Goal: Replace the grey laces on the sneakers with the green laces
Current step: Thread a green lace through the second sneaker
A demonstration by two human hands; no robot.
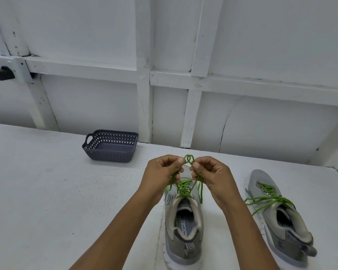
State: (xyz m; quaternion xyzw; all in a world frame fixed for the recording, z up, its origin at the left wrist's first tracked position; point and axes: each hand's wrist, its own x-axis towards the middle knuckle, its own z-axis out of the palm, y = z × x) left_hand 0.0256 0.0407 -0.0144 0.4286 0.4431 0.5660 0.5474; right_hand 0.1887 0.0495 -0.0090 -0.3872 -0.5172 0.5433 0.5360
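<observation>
Both grips are closed on one green lace (pixel 189 158). The left hand (pixel 161 172) pinches one loop between thumb and forefinger, and the right hand (pixel 211 173) pinches the other. The two loops meet and cross in the narrow gap between the thumbs. The hands are level with each other, almost touching, above the front half of the near sneaker (pixel 183 227).

From the grips the lace runs down and back toward the person into the crossed rows over the tongue. One strand drops below the left hand to the shoe's left side, and a loose tail hangs below the right hand along its right side.

The shoe's long axis points straight away from the person, heel nearest and toe under the hands. The lace therefore rises along that axis, while the loops lie across it. The crossing sits midway, so neither hand is nearer. By my reading a bow is being formed, and closing it calls for the hands to draw apart sideways, each keeping its own loop.

Well apart to the right on the white surface (pixel 47 191) lies the second sneaker (pixel 281 221), angled with its toe away, already threaded in green. I cannot tell whether it is tied. Beyond the left hand, near the wall, stands a dark basket (pixel 109 155). No grey lace shows.
</observation>
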